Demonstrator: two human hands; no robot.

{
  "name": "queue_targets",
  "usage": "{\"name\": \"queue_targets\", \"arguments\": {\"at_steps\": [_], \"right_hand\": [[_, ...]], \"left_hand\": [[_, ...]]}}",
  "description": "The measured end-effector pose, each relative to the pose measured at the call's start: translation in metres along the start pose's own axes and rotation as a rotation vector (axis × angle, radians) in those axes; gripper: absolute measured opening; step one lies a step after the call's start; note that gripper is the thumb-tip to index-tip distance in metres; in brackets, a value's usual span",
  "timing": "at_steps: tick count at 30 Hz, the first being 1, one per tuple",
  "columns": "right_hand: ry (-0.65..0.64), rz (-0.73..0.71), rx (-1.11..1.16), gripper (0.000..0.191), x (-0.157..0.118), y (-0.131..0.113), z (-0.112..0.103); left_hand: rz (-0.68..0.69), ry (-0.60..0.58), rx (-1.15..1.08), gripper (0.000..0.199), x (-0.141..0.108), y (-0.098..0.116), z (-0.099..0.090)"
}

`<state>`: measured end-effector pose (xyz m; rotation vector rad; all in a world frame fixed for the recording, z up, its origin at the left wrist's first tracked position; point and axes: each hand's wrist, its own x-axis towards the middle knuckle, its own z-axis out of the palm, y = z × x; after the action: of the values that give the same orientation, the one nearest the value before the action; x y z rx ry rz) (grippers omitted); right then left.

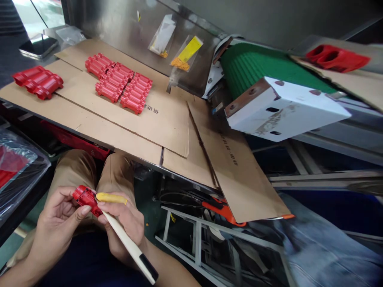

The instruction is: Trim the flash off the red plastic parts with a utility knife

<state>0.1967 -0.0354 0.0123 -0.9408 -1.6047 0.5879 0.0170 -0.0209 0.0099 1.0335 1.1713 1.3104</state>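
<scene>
Low in front of my lap, my left hand [61, 217] grips a red plastic part [86, 199] between thumb and fingers. My right hand [125, 223] is closed around a white tool with a black end [128, 243], its tip against the red part. A yellow cover [111, 198] sits on one finger of my right hand. On the cardboard-covered table [167, 119] lie several red parts in a grouped block [119, 81], with a few more red parts [38, 81] at the left end.
A green conveyor belt [254, 67] with a white metal bracket [287, 109] stands at the right, near red parts on cardboard [338, 58]. Small bags [187, 54] lie at the table's back, a phone [38, 46] at far left. Someone's jeans [329, 243] show lower right.
</scene>
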Motion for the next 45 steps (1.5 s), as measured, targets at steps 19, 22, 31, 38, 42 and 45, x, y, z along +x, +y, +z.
{"name": "queue_targets", "arguments": {"at_steps": [19, 22, 31, 38, 42, 45], "right_hand": [[-0.111, -0.020, -0.038, 0.018, 0.008, 0.005, -0.008], [-0.172, -0.182, -0.184, 0.019, 0.010, 0.010, -0.009], [0.052, 0.559, 0.652, 0.037, 0.015, 0.010, -0.031], [-0.162, 0.862, 0.397, 0.046, 0.022, 0.016, -0.031], [-0.249, 0.963, 0.507, 0.050, 0.014, 0.017, -0.020], [-0.192, 0.573, 0.157, 0.027, 0.011, 0.010, -0.021]], "left_hand": [[0.071, -0.040, 0.062, 0.015, 0.001, 0.000, 0.002], [0.052, -0.045, 0.028, 0.015, 0.003, -0.004, 0.002], [-0.341, -0.019, -0.269, 0.054, 0.000, 0.001, 0.005], [-0.704, -0.106, -0.268, 0.055, -0.001, 0.026, 0.007], [-0.569, -0.100, -0.216, 0.067, -0.003, 0.029, 0.003], [-0.330, 0.018, -0.036, 0.044, -0.002, 0.022, -0.002]]}}
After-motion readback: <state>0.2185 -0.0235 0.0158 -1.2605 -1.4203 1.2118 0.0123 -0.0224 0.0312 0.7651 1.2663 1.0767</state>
